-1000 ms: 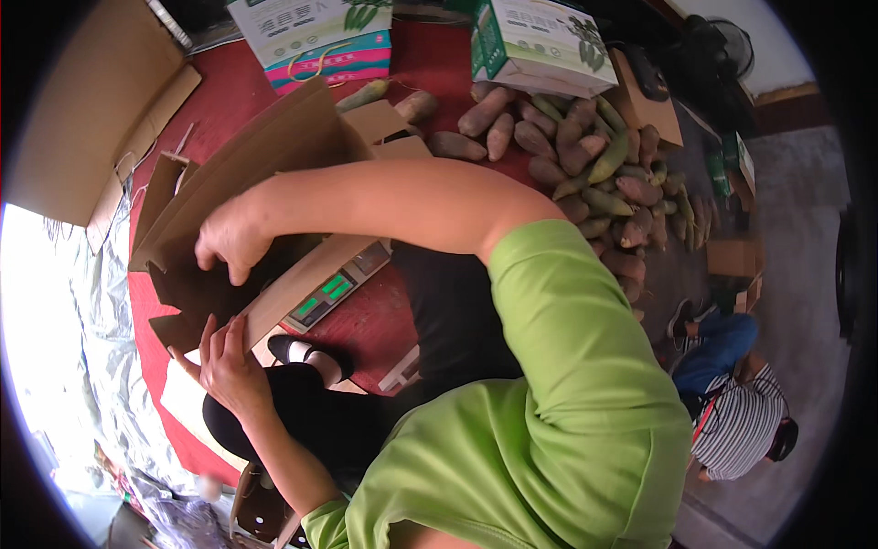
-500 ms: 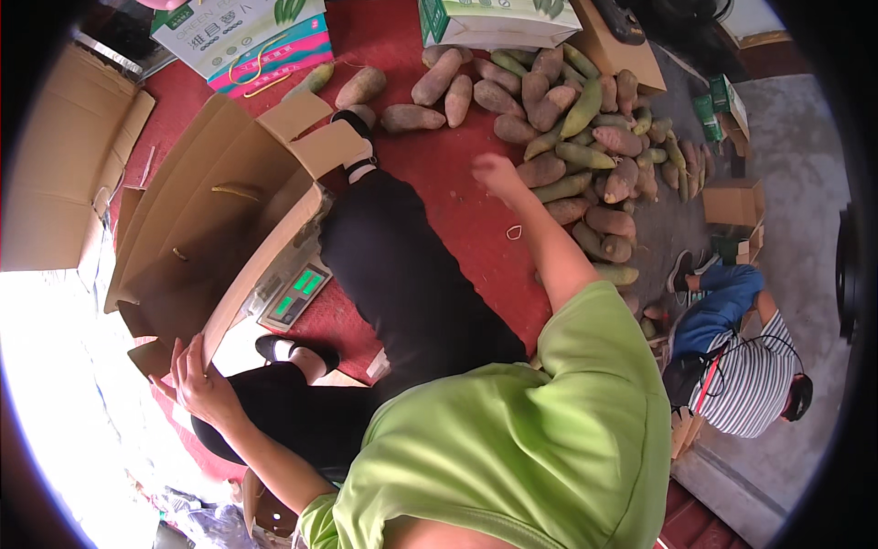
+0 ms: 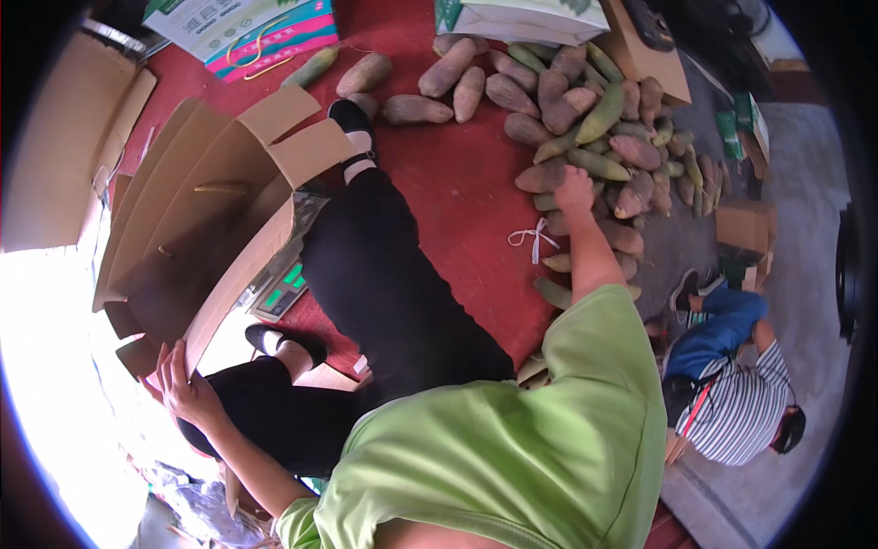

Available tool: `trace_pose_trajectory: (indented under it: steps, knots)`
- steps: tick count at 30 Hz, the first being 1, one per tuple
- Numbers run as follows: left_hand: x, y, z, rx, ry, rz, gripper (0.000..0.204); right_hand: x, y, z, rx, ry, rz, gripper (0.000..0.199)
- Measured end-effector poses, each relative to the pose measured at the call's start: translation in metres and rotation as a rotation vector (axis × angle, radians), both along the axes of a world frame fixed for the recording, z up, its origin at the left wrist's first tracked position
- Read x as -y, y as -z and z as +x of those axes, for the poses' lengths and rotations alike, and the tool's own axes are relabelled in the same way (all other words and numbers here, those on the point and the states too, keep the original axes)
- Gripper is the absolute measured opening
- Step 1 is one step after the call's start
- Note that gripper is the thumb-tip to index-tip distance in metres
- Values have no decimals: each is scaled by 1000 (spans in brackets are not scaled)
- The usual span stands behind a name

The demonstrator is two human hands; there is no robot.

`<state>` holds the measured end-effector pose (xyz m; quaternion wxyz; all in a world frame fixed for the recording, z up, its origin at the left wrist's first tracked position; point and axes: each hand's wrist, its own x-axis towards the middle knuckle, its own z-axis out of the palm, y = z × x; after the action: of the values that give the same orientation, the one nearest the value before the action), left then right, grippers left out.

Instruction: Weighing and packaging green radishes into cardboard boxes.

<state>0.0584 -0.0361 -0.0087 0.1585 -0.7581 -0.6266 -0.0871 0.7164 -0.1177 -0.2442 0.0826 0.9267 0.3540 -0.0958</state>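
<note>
On the left, my left hand [image 3: 186, 389] grips the near edge of an open cardboard box [image 3: 240, 265], fingers on one side and thumb on the other. Two small yellowish cord loops show on the box's inner wall. At the near side of a heap of long green and brownish-pink radishes [image 3: 604, 165], my right hand [image 3: 574, 190] is closed over the end of a brownish-pink radish [image 3: 540, 176]. Its fingertips are partly hidden. A white knotted string [image 3: 533, 240] shows beside my right forearm.
A scale with green displays [image 3: 279, 289] sits beside the box, partly covered by it. Printed cartons [image 3: 247, 37] stand at the far side of the red floor covering [image 3: 439, 201]. A person in a striped shirt [image 3: 736, 403] crouches at right, near a small brown box [image 3: 743, 227].
My right hand has moved right and slightly nearer, from above the red floor covering onto the heap, and closed on a radish. My left hand keeps hold of the box edge.
</note>
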Motion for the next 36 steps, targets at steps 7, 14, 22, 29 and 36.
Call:
trace_pose_trajectory:
  steps: [7, 14, 22, 29, 36]
  knots:
    - [-1, 0, 6, 13, -6, 5, 25, -24, -20, 43, 165, -158, -185, 58]
    - [-2, -1, 10, 31, 13, 19, 37, -24, -15, 44, 197, -213, -325, 62]
    - [1, -3, 7, 76, -19, -4, 42, -25, 7, 61, 279, -189, -301, 28]
    - [-5, -12, 14, 125, -25, -18, 44, -7, -10, 54, 359, -333, -408, 35]
    - [-1, -11, 10, 120, -34, 36, 36, -16, -38, 13, 276, -397, -234, 53]
